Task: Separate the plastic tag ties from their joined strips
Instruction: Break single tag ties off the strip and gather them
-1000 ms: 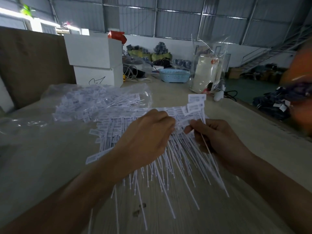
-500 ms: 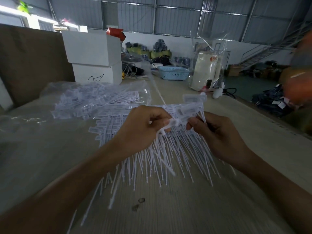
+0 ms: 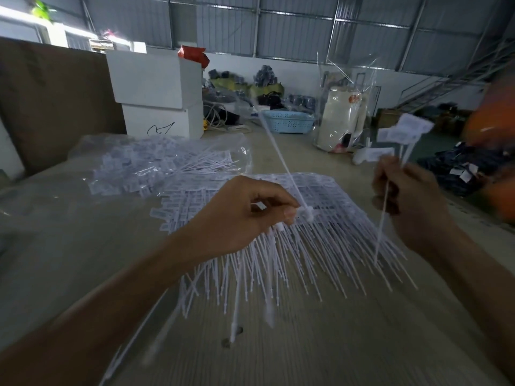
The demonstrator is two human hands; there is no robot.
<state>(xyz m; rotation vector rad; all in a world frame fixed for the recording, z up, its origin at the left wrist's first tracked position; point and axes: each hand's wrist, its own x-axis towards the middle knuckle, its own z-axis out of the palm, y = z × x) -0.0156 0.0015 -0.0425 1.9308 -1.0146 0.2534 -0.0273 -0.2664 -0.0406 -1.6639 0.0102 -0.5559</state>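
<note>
the step in hand looks like a pull-apart: a few ties have come clear in the right hand point(image 3: 409, 201), and the strip end sits in the left hand point(image 3: 245, 215). to do it well, i'd hold the strip close to the joint, pull each tie sideways and away in line with its stem, not twist it, and keep the freed ones bunched so they can be laid down together, away from the joined heap.

the left hand is curled, thumb and forefinger pinched on a small white joint block at about 3 o'clock of the fist. from that block a long thin strip point(image 3: 278, 151) runs up toward 11 o'clock, past the blue basket point(image 3: 289, 122) far off. more stems hang down below the fist; whether they are gripped or just lie behind it, i can't quite tell, the view is blurred.

the right hand is raised at 2 o'clock of the left, well apart from it, fingers closed round a small bunch of ties point(image 3: 401, 135). their tag heads stand above the knuckles and one stem trails below the palm.

the joined heap point(image 3: 320, 246) lies on the bench point(image 3: 348, 344) between and under both hands, stems fanned toward me. a bag point(image 3: 156, 162) of more ties lies at 10 o'clock of it.
</note>
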